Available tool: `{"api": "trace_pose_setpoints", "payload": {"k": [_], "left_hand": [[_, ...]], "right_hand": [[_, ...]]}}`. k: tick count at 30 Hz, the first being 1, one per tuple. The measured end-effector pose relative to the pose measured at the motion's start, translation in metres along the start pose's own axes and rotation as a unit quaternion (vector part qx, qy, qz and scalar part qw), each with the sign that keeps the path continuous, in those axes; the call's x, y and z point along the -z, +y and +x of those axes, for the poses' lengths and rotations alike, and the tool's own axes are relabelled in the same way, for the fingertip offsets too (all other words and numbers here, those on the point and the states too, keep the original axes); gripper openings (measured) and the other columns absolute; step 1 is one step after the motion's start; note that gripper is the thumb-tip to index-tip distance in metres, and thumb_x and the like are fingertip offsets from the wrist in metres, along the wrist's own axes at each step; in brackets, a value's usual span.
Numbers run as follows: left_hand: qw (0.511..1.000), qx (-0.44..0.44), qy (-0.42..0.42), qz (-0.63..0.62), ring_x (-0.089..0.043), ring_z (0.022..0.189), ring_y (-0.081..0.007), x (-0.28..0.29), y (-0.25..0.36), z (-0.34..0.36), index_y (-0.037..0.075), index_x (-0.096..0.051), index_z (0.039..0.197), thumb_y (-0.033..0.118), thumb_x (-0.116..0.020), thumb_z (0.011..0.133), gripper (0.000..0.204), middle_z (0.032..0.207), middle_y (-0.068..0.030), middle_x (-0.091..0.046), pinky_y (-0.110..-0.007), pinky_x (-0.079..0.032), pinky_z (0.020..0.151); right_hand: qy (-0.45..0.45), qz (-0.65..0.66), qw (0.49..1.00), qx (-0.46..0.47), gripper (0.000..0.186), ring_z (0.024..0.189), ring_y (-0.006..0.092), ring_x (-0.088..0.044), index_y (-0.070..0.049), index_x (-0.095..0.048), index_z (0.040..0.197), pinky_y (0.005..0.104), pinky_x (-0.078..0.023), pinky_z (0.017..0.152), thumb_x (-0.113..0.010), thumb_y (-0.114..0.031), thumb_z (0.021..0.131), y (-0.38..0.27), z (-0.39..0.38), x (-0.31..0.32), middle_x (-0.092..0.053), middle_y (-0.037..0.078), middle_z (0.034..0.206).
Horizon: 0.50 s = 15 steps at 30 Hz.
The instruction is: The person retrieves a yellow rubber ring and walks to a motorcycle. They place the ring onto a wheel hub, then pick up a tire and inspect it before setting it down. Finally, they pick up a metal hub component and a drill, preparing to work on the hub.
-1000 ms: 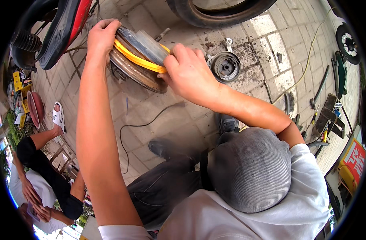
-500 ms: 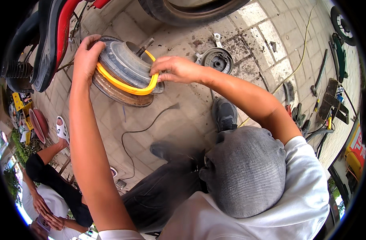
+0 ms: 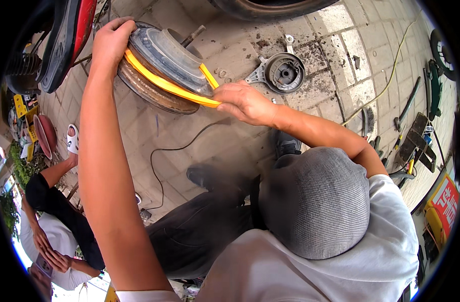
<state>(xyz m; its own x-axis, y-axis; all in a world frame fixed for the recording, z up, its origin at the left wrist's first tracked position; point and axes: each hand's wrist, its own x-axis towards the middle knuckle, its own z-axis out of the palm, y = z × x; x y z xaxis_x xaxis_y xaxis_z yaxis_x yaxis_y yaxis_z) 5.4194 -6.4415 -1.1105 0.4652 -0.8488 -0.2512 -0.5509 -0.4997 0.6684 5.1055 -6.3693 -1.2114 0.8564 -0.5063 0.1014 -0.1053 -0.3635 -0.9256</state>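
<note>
A grey wheel hub [image 3: 162, 49] with a rusty rim [image 3: 149, 90] and a protruding axle [image 3: 193, 36] stands tilted at the upper left. A yellow rim band [image 3: 162, 84] runs along its rim and is pulled away from the hub on the right side. My left hand [image 3: 113, 43] is closed over the wheel's left edge, its fingers wrapped behind it and partly hidden. My right hand [image 3: 246, 102] pinches the stretched-out end of the band beside the hub.
A metal brake plate [image 3: 285, 73] lies right of the wheel, below a black tyre [image 3: 275, 9]. A dark cable [image 3: 162, 171] crosses the paving. A red and black vehicle part [image 3: 71, 38] stands left. Tools [image 3: 403, 118] lie right; a seated person [image 3: 59, 216] is at lower left.
My right hand has pulled the yellow band outward to the right, so its loop is now stretched to a point. My left hand stays on the wheel's edge. The view has shifted slightly.
</note>
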Motion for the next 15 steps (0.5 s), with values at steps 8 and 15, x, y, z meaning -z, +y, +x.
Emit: {"api": "trace_pose_setpoints", "payload": {"k": [8,15], "left_hand": [[1.000,0.000,-0.011,-0.027,-0.062,0.088,-0.0167,0.003,-0.006,0.008,0.000,-0.070,0.109,0.024,-0.063,0.079,0.039,0.096,-0.0101,-0.070,-0.027,-0.047,0.081],[1.000,-0.001,-0.003,-0.016,-0.062,0.090,-0.0155,0.002,-0.009,0.007,0.000,-0.069,0.110,0.024,-0.063,0.079,0.040,0.100,-0.0089,-0.069,-0.027,-0.047,0.082]], "right_hand": [[0.094,0.014,0.995,-0.012,0.021,0.093,0.0268,-0.054,-0.008,-0.064,0.104,0.0372,-0.039,0.086,-0.069,-0.010,0.084,0.002,-0.006,-0.015,-0.063,0.006,0.104],[0.155,-0.072,0.985,-0.006,0.022,0.097,0.0267,-0.050,-0.010,-0.065,0.099,0.0387,-0.038,0.087,-0.072,-0.011,0.079,0.001,-0.005,-0.020,-0.060,0.005,0.102]]}}
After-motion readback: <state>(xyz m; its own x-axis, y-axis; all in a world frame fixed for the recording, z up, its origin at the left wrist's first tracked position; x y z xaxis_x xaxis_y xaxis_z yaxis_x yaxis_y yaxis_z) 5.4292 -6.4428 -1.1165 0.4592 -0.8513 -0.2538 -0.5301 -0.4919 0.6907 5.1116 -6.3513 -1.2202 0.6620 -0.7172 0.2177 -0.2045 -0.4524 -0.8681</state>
